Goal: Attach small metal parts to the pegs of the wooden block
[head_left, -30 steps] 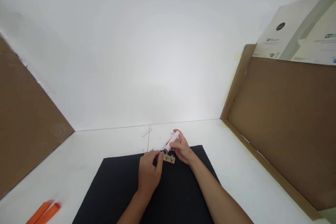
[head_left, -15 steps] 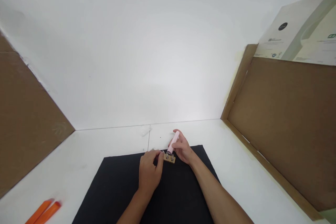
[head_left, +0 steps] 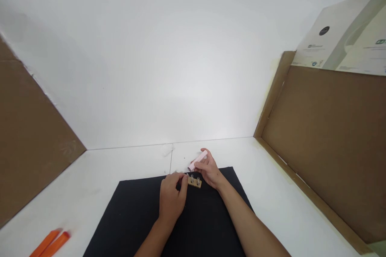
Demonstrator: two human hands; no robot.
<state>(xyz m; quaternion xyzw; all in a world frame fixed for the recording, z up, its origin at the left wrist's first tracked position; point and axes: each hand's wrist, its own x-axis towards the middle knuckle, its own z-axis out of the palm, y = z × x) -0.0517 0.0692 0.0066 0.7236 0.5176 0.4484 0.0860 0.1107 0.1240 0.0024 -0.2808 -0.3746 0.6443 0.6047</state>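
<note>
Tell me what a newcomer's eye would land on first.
Likely the pale pink tube, tilted in the right hand near the far edge of the black mat. Next, the left hand at the left end of the tan strip with clear pieces. Then the bright orange sticks at the lower left.

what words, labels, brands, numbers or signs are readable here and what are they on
No text is legible.
White and grey-green printed panel, upper right: lines of print, too small and blurred.
Dark oval badge on it: unreadable.
Green logo near its right edge: unreadable.
Small round blue mark near its bottom: unreadable.
Pale pink rod-shaped piece: no lettering visible.
</note>
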